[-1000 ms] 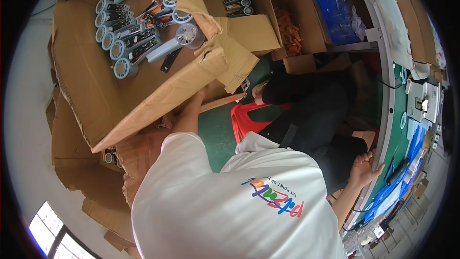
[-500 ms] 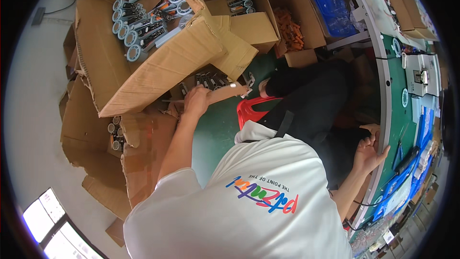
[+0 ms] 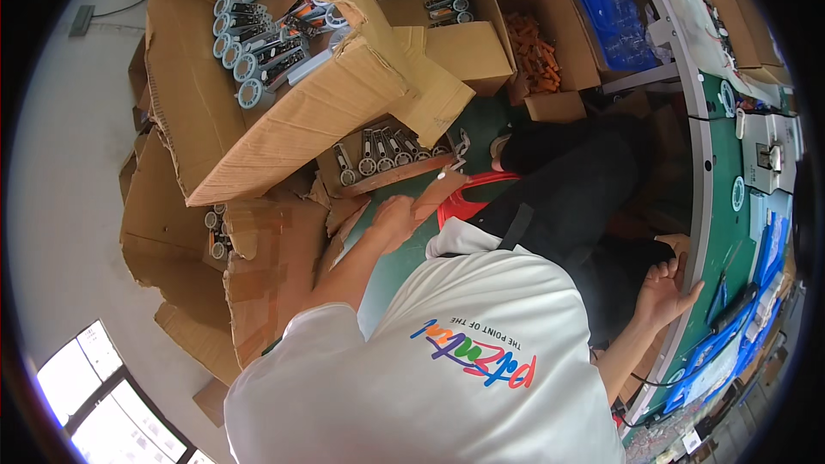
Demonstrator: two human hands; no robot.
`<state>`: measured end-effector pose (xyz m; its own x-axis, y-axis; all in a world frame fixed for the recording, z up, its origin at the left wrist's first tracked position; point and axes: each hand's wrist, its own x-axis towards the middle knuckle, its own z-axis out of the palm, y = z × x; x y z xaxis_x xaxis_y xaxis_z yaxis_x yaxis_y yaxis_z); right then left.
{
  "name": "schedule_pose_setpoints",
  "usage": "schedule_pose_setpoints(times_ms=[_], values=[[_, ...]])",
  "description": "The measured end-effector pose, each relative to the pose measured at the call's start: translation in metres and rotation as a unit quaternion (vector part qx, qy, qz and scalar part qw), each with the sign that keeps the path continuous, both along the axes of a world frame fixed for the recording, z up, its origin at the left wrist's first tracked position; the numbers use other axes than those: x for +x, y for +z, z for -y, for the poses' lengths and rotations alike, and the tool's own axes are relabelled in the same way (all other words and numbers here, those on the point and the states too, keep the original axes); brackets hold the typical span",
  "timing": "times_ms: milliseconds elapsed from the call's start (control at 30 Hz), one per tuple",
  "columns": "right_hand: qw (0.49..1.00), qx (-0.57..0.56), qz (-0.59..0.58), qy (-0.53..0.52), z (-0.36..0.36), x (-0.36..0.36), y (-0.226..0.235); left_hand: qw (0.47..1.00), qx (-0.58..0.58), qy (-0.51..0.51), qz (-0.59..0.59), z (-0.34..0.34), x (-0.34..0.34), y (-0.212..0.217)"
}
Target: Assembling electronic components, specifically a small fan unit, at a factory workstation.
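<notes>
My left hand (image 3: pixel 395 222) is closed round the end of a narrow brown cardboard flap (image 3: pixel 436 195), just in front of a low carton. Inside that carton, several silver-and-black parts with round ring ends (image 3: pixel 384 160) stand in a row behind a cardboard edge (image 3: pixel 391 177). How the flap joins the carton is hard to make out. At the right, my right hand (image 3: pixel 662 292) is empty, palm up with fingers loosely bent and thumb out, beside the metal table edge (image 3: pixel 698 245).
A large torn carton (image 3: pixel 292 133) holds several grey ring-ended parts. Behind stand a box of orange pieces (image 3: pixel 534 53) and a blue bag (image 3: pixel 606 21). A red stool (image 3: pixel 468 198) is near my legs. Tools and blue trays lie on the green table (image 3: pixel 730 232).
My left hand has moved toward me and to the right with the cardboard flap, uncovering more of the ring-ended parts. My right hand has stayed by the table edge.
</notes>
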<state>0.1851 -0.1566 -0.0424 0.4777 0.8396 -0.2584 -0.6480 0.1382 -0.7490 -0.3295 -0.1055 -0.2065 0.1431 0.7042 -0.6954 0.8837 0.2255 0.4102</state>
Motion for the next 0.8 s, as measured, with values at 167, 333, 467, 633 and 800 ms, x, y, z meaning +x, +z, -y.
schedule_pose_setpoints(times_ms=[167,333,467,633,800], values=[[1.000,-0.007,0.006,0.001,-0.004,-0.002,0.002,0.994,-0.036,-0.029,-0.102,0.054,-0.035,-0.111],[0.999,-0.038,0.010,-0.014,-0.002,-0.002,0.003,0.984,0.032,0.074,-0.157,0.008,-0.062,-0.134],[0.999,-0.029,0.008,-0.013,0.002,-0.001,0.006,0.970,0.066,0.165,-0.166,-0.031,-0.093,-0.153],[1.000,-0.018,-0.005,0.017,-0.007,0.002,0.002,0.941,0.029,0.278,-0.190,-0.059,-0.145,-0.237],[0.995,-0.066,0.059,-0.040,-0.011,-0.009,0.018,0.947,0.092,0.266,-0.154,-0.081,-0.120,-0.294]])
